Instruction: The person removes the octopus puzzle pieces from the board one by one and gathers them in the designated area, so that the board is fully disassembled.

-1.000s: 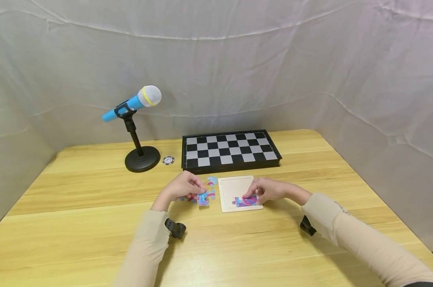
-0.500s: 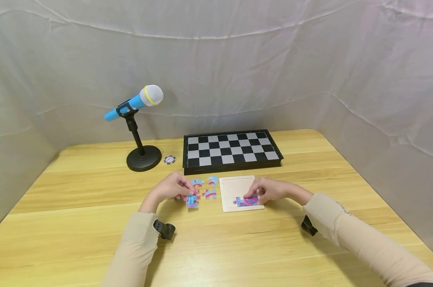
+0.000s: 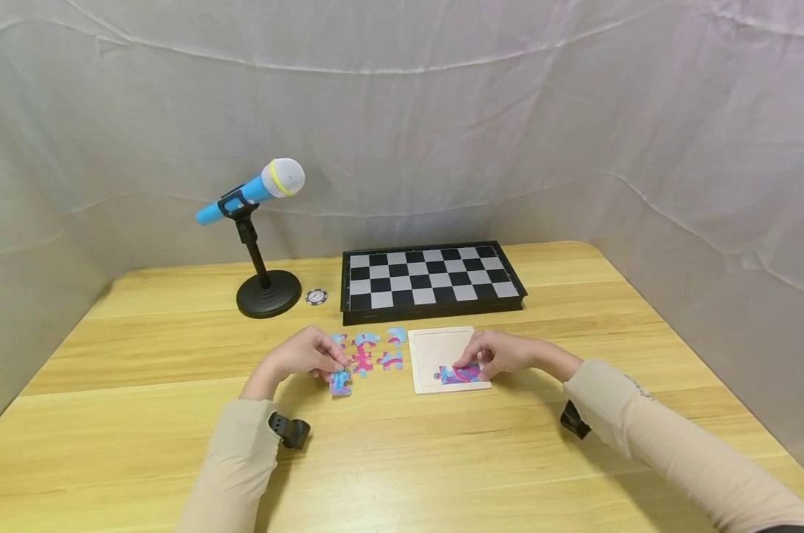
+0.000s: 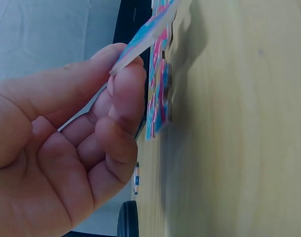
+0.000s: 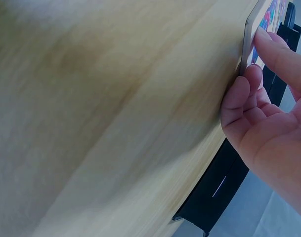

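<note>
My left hand point(image 3: 306, 352) pinches a blue and purple jigsaw piece point(image 3: 340, 383) between thumb and fingers, just in front of several loose pieces. The left wrist view has this piece point(image 4: 146, 37) tilted on edge above the wood, with a shadow under it. My right hand point(image 3: 505, 351) holds the near right corner of a pale square puzzle tray point(image 3: 435, 342). Its index finger and thumb lie over joined purple and pink pieces point(image 3: 450, 375) inside, hiding part of them. Seen from the right wrist, curled fingers point(image 5: 236, 91) lie right at the tray's edge.
Loose pink and blue pieces point(image 3: 362, 359) lie left of the tray. Behind is a folded black-and-white chessboard point(image 3: 429, 277) with a raised dark frame. A blue microphone point(image 3: 252, 190) on a black stand point(image 3: 269, 294) and a poker chip point(image 3: 316, 297) stand farther left.
My left hand has moved left with its jigsaw piece, away from the tray, uncovering more loose pieces. The right hand keeps its place at the tray corner.
</note>
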Motion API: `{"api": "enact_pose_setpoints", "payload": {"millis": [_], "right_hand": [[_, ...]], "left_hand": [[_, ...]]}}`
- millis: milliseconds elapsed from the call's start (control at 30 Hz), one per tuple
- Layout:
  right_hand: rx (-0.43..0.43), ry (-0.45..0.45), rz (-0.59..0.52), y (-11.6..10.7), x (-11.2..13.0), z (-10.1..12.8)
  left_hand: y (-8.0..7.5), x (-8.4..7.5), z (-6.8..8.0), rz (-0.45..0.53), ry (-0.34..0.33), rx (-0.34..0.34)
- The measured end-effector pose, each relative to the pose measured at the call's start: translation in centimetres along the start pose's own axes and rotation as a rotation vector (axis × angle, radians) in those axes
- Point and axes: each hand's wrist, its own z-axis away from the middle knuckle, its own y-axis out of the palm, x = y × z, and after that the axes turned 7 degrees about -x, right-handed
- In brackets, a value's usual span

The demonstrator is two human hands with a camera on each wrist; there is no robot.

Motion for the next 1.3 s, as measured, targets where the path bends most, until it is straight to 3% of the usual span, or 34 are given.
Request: {"api": "enact_pose_setpoints", "payload": {"millis": [700, 1300], "right_hand": [[0.002, -0.007, 0.003, -0.01, -0.09, 0.04], [-0.001, -0.022, -0.017, 0.08, -0.44, 0.15]], "left_hand": [[-0.31, 0.61, 0.48, -0.052, -0.068, 0.035], [-0.51, 0.21, 0.37, -0.022, -0.089, -0.013]]}}
